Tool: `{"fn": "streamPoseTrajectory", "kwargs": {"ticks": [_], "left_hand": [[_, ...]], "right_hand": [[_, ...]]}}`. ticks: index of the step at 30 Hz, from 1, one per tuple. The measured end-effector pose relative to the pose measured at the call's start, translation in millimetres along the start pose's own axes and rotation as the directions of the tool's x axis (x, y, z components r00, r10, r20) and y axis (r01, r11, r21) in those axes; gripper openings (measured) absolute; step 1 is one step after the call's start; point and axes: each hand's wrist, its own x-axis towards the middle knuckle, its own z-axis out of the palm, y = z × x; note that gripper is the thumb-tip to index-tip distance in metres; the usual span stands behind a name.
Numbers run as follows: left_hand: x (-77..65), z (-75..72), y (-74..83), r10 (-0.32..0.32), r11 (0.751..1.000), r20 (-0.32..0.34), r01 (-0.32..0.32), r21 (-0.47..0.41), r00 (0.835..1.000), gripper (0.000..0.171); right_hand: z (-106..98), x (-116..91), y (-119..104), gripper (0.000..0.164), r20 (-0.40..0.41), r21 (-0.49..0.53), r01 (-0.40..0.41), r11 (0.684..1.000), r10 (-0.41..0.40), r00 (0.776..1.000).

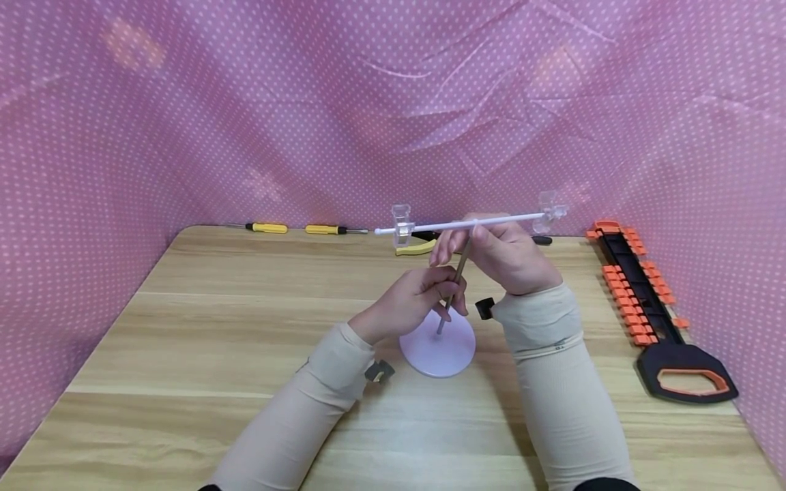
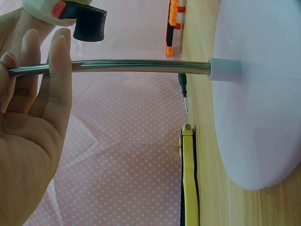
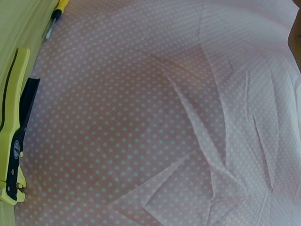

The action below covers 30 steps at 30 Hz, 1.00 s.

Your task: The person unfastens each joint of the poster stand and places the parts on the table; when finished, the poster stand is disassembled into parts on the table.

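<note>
A round white base [image 1: 424,354] stands on the table with a thin metal rod [image 2: 141,66] rising from its short collar [image 2: 225,70]. My left hand [image 1: 424,294] holds the rod between its fingers, above the base. Across the rod's top runs a white crossbar [image 1: 442,226], pinched near its middle by my right hand [image 1: 512,256]. Clear plastic clips sit near the bar's ends, a left clip [image 1: 402,225] and a right clip [image 1: 548,211]. In the right wrist view only a sliver of a hand shows at the edge, and the crossbar is out of sight.
Two yellow-handled screwdrivers, one left [image 1: 270,228] and one right [image 1: 325,230], lie along the table's back edge. Beside them is a yellow and black plier-like tool [image 3: 14,141]. An orange and black slotted rack [image 1: 638,293] lies on the right. Pink dotted cloth [image 1: 307,123] surrounds the table.
</note>
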Motion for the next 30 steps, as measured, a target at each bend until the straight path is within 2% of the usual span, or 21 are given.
{"fn": "streamPoseTrajectory", "kwargs": {"ticks": [11,21,30], "left_hand": [[0.5,0.1,0.1,-0.021,1.0,0.002,0.021,-0.008,1.0,0.02],[0.7,0.3,0.3,-0.034,0.999,0.001,0.034,-0.018,0.999,0.021],[0.5,0.0,1.3,-0.05,0.999,-0.005,0.05,-0.012,0.999,0.021]], "right_hand": [[-2.5,-0.2,1.9,0.031,0.005,-0.021,-0.012,1.0,0.012,1.0],[-3.1,-1.9,0.2,0.033,-0.02,-0.024,-0.068,0.997,0.068,0.997],[-4.0,-0.9,1.1,0.032,-0.039,-0.027,-0.044,0.999,0.043,0.998]]}}
